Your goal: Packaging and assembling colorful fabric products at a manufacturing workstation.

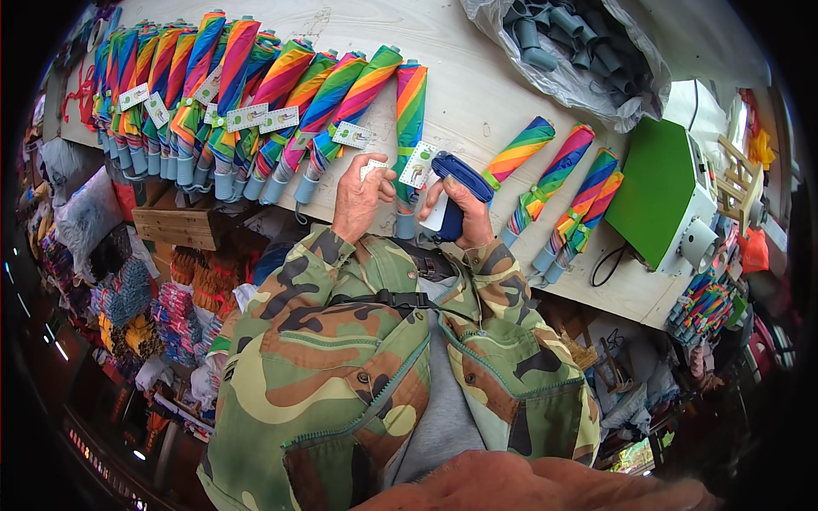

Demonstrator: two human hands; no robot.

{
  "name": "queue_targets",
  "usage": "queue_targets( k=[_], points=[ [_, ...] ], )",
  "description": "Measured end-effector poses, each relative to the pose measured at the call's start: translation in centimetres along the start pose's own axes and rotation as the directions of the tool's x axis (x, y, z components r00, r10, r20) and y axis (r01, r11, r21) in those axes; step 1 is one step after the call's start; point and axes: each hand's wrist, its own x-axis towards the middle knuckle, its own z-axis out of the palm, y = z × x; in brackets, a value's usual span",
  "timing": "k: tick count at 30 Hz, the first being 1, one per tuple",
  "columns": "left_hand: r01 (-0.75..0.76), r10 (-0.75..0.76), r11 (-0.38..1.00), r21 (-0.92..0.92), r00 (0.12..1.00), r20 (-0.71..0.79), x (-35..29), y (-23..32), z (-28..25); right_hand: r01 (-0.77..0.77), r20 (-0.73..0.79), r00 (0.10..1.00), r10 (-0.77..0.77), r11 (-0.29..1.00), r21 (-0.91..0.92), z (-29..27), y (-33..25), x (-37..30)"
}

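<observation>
Between my hands lies a rolled rainbow umbrella (411, 106), its grey handle toward me and a printed white tag (417, 164) at its strap. My left hand (361, 198) is just left of it, fingers curled, with a small white card (372, 169) pinched at the fingertips. On the other side my right hand (470, 215) grips a dark blue stapler (464, 177), its jaws close to the tag. More white card shows under the right fingers; how it is held is partly hidden. Right of the stapler lies another rolled umbrella (521, 146).
Several tagged umbrellas (281, 85) line the table's left. More umbrellas (567, 162) lie at right, beside a green and white machine (660, 192). A plastic bag (630, 102) of grey handles sits at the far right. Below the table's left edge are a wooden drawer (176, 226) and bundled goods.
</observation>
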Motion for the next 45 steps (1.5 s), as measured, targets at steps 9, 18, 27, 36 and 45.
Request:
queue_targets(
  k=[9, 18, 27, 36, 45],
  points=[
    [-0.100, 0.150, 0.540, 0.836, 0.988, 0.021, 0.8, -1.7, 3.6, 0.135, -0.089, 0.988, -0.123, 0.982, 0.132, -3.6, -1.2, 0.4],
    [0.072, 0.194, 0.595, 0.800, 0.954, -0.230, 2.0, -2.2, -3.0, 0.026, -0.089, 0.996, -0.020, 0.998, 0.064, -2.3, 0.5, 0.8],
    [-0.215, 0.384, 0.387, 0.897, 0.922, 0.055, -0.7, -1.4, 0.4, -0.001, -0.070, 0.998, 0.002, 1.000, 0.019, -2.8, 1.5, 1.0],
    [-0.032, 0.101, 0.670, 0.742, 0.994, -0.048, 0.8, -1.4, -4.3, -0.013, -0.076, 0.997, 0.017, 0.999, 0.048, -4.1, 1.8, 0.7],
    [-0.343, 0.472, 0.397, 0.851, 0.872, 0.131, -1.7, -0.6, -0.4, -0.017, -0.046, 0.999, 0.016, 1.000, -0.018, -4.0, 1.6, 0.4]
  ],
)
